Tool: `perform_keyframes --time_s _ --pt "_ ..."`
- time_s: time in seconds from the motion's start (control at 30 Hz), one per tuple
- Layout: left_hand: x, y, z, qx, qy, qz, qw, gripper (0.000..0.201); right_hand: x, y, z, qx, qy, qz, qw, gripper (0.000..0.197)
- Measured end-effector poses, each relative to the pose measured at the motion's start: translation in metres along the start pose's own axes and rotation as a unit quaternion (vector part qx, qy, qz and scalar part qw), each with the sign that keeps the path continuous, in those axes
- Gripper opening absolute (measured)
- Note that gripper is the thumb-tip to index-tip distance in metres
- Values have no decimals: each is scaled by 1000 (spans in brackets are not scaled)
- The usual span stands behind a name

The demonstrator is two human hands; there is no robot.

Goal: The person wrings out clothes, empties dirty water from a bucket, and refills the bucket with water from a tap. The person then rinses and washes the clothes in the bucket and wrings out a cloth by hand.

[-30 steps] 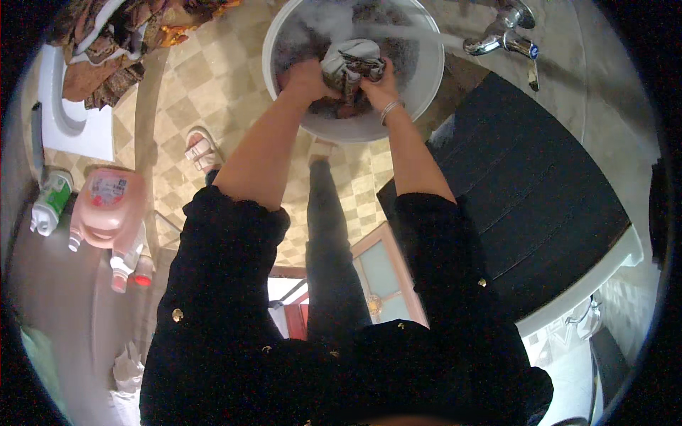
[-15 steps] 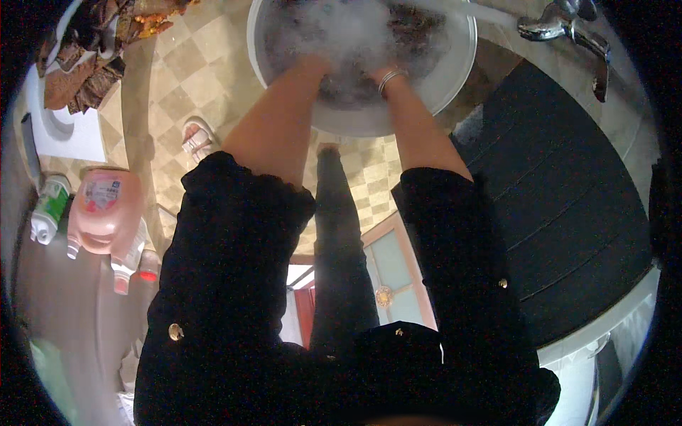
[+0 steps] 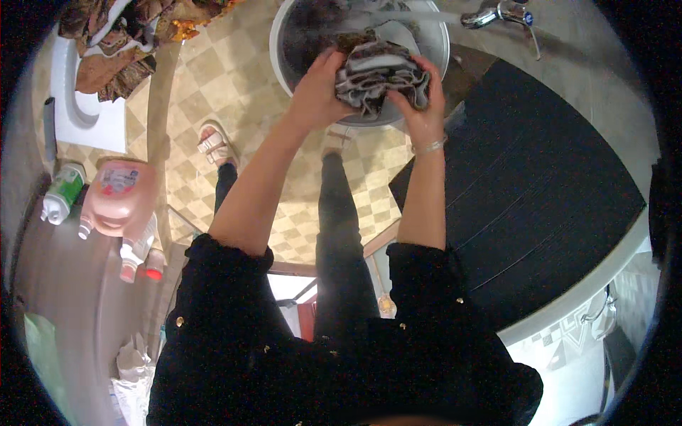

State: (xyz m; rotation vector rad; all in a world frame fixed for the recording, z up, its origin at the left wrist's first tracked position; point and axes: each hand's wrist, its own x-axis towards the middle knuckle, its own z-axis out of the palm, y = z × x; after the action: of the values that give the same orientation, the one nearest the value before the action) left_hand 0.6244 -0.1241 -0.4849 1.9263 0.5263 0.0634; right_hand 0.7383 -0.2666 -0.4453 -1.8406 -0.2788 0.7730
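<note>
Checkered floor (image 3: 192,92), cropped basin (image 3: 445,50), bunched cloth (image 3: 382,74)

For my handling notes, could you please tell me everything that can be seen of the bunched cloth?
The bunched cloth looks like a soft, thin fabric, patterned in dark brown, grey and white. It is crumpled into a rounded bundle, with layered, wavy folds facing the wearer and a plainer pale patch toward the far side. The left hand and right hand grip it from either side, over the near part of the round basin. Whether it touches the basin is unclear.
</note>
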Motion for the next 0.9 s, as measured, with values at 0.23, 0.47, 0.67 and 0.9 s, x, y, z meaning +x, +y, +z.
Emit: perform_keyframes --time_s 0.23,0.47,0.67,0.9 --pt "8 -24 -18 -307 -162 -85 934 108 3 -21 -5 -265 -48 -177 947 60" --pt "56 -21 -13 -88 -228 -213 946 99 -1 10 6 -238 -103 -174 950 59" --pt "95 31 12 199 -59 -234 950 58 -26 19 -5 -265 55 -67 960 48" --pt "102 -16 16 170 -194 -257 931 56 -52 -10 24 -445 -69 -9 893 88"
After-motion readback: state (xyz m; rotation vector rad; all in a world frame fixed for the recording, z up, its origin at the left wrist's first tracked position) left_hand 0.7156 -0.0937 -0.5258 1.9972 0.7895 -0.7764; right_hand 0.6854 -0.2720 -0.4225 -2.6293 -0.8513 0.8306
